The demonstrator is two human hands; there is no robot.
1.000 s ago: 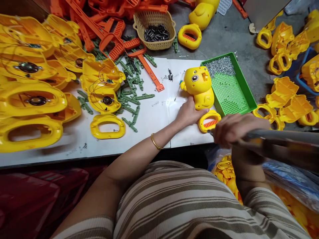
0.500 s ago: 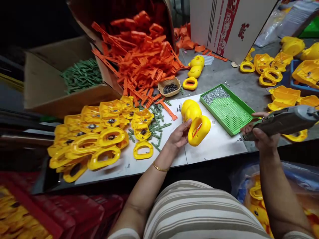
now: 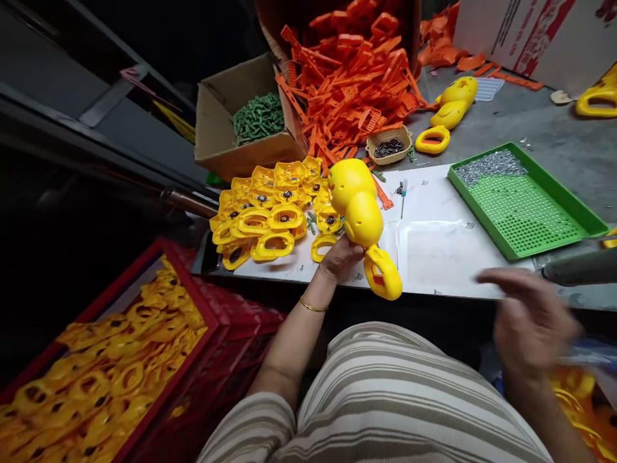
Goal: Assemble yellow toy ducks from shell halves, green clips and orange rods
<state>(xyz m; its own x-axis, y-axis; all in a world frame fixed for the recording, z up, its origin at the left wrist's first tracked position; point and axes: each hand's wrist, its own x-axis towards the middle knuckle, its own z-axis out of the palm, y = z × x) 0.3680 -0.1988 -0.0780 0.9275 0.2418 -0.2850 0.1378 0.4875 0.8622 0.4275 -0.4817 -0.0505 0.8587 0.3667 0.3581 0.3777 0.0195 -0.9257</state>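
Observation:
My left hand (image 3: 341, 258) is closed around a yellow plastic duck-shaped toy (image 3: 362, 209) and holds it up over the table's front edge. The toy has a rounded head, a body and a loop handle, with a bit of orange showing inside the loop. My right hand (image 3: 533, 318), slightly blurred, holds nothing, its fingers apart. Just beyond it a dark grey power screwdriver (image 3: 585, 265) lies at the table's right edge. A green perforated tray (image 3: 535, 212) with small silver screws in its far end stands on the table.
Yellow half shells (image 3: 270, 212) are stacked at the table's left. Behind them are a carton (image 3: 241, 154) of green parts and a heap of orange parts (image 3: 351, 77). A small basket (image 3: 389, 145) holds dark pieces. A red crate (image 3: 212, 321) full of yellow shells stands at lower left.
My right hand has let go of the power screwdriver, which now lies on the table. My left hand has turned the duck toy, showing its smooth back. The view has swung left.

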